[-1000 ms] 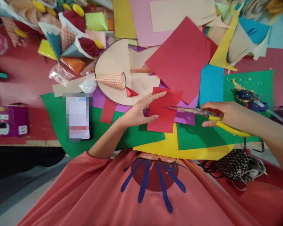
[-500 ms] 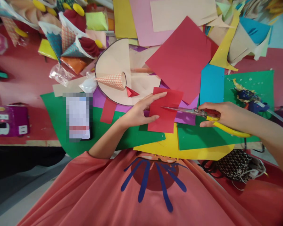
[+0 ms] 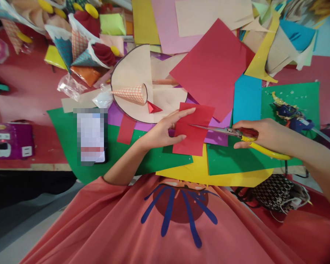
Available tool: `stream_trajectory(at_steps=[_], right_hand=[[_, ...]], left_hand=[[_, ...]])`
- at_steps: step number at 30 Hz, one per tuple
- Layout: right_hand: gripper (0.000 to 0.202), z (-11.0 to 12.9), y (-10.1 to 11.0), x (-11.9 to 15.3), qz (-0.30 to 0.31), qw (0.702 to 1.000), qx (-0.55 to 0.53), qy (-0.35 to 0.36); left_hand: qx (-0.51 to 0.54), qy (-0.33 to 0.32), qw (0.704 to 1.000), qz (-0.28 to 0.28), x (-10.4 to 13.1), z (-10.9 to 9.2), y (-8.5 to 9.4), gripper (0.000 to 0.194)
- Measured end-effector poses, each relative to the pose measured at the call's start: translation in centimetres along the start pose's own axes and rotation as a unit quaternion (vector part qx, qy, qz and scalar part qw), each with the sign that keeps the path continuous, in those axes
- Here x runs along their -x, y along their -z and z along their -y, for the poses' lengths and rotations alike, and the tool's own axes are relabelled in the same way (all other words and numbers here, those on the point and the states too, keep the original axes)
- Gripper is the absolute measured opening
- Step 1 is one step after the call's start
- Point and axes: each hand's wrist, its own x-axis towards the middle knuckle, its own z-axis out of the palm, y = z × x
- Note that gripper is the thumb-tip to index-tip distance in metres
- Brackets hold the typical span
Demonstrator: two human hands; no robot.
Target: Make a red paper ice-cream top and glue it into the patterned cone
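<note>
"What's the right hand (image 3: 257, 134) holding?"
"Yellow-handled scissors (image 3: 246, 138), fingers closed around them, blades across a small red paper sheet (image 3: 194, 137)."
"And the left hand (image 3: 162, 132)?"
"Gripping that sheet's left edge, thumb and forefinger spread on top."
"So it's right of the checkered paper cone (image 3: 131, 94)?"
"Yes, and nearer."

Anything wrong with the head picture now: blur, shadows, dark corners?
Head view: phone pixelated over its screen; upper-right corner falls dark; soft shadow on the green sheet below the right hand; scissors and the red paper at their tip look clear.
</note>
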Motion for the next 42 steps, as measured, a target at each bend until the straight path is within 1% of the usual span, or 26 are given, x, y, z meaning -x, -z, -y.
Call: stream_trajectory(at_steps=[5,10,15,21,25,30,36,42], right_hand=[[0.058,-0.5,-0.2,0.0,-0.011,1.0,-0.002,0.016],[0.061,0.2,-0.2,0.0,-0.017,1.0,-0.01,0.009],[0.06,0.4,-0.3,-0.2,0.002,1.0,-0.003,0.008],[0.064,0.4,-0.4,-0.4,0.013,1.0,-0.002,-0.004],[0.06,0.6,-0.3,-0.4,0.014,1.0,-0.005,-0.002],[0.055,0.6,-0.2,-0.2,0.005,1.0,0.0,0.002],[0.062,0.6,-0.1,0.0,-0.001,1.0,0.019,0.003],[0.055,0.3,-0.4,-0.2,0.002,1.0,0.01,0.019]], left_hand=[[-0.003,-0.008,1.0,-0.008,0.0,0.2,0.0,0.068],[0.0,-0.016,1.0,-0.01,0.0,0.2,-0.1,0.07],[0.001,-0.03,1.0,-0.003,0.0,0.1,-0.3,0.068],[0.001,-0.024,1.0,0.005,0.0,-0.1,-0.3,0.067],[-0.001,-0.021,1.0,0.007,-0.1,0.0,-0.2,0.067],[0.012,-0.034,0.999,0.007,-0.1,0.2,-0.3,0.069],[-0.001,-0.025,1.0,0.004,-0.2,0.2,-0.3,0.068],[-0.018,-0.028,0.999,-0.001,0.0,0.4,-0.4,0.068]])
